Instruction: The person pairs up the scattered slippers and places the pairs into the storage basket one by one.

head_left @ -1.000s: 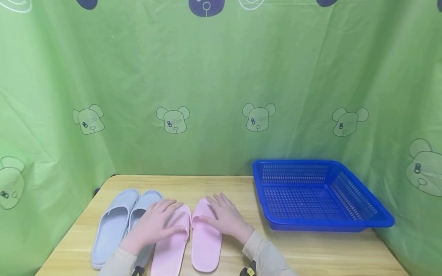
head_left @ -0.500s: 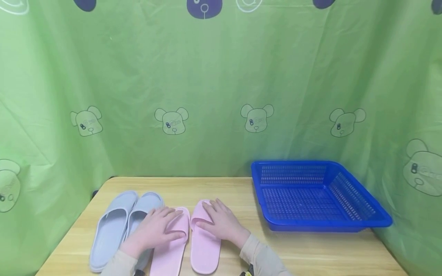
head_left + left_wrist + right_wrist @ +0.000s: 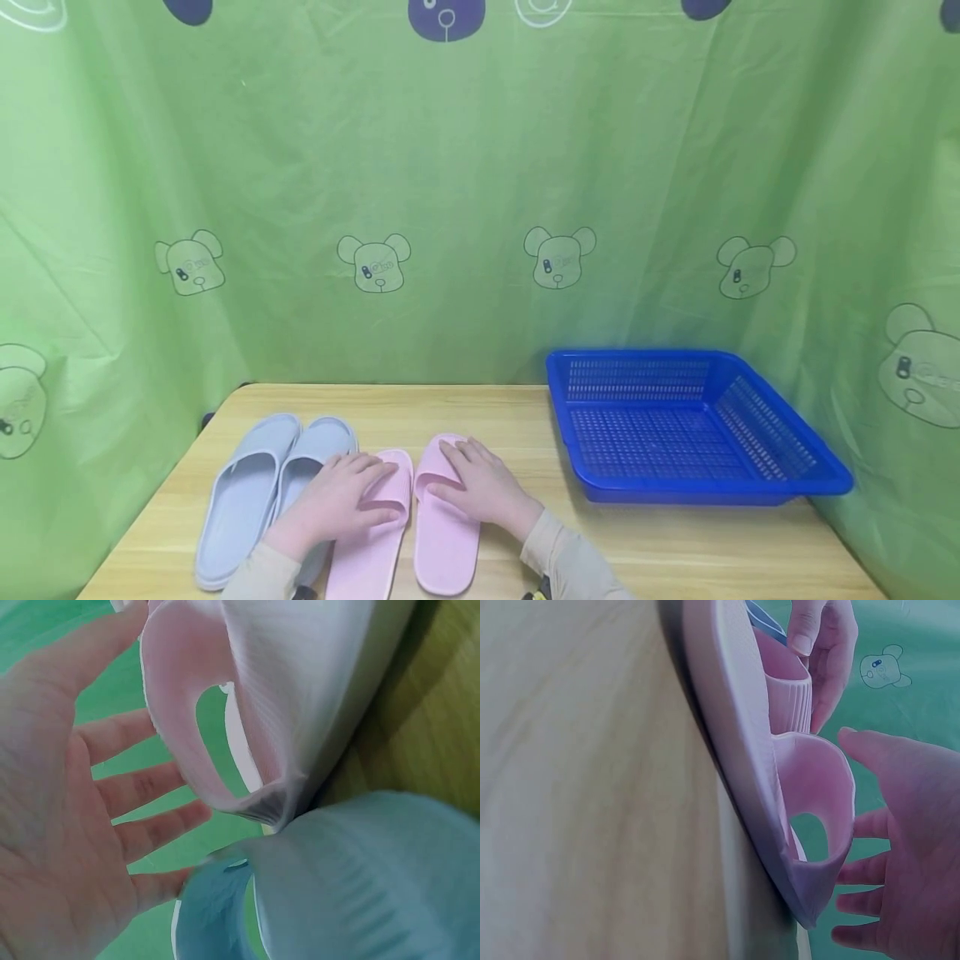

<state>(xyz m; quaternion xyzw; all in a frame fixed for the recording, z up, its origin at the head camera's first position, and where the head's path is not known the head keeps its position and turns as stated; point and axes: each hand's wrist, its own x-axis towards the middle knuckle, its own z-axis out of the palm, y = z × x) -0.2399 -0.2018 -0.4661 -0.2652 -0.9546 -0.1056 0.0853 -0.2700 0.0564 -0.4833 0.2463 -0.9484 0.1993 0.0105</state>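
Two pink slippers lie side by side on the table in the head view. My left hand [image 3: 333, 500] lies over the strap of the left pink slipper [image 3: 363, 557], fingers extended and thumb apart. Over the strap of the right pink slipper [image 3: 446, 554] rests my right hand [image 3: 487, 487], its fingers likewise extended. The left wrist view has the spread left fingers [image 3: 146, 787] along the pink strap [image 3: 184, 697], near a blue-grey slipper [image 3: 360, 877]. In the right wrist view, the right fingers [image 3: 866, 870] are at the strap's outer side; whether they touch is unclear.
Left of the pink pair lie two blue-grey slippers, the outer slipper [image 3: 236, 521] and the inner slipper [image 3: 326, 437], partly behind the left hand. A blue plastic basket [image 3: 720, 485] stands at the right. Green curtain [image 3: 465, 333] encloses the wooden table [image 3: 675, 550].
Both hands have lowered slightly onto the pink straps since a second ago. Over the last half second they have hardly moved. The slippers and basket stay in place.
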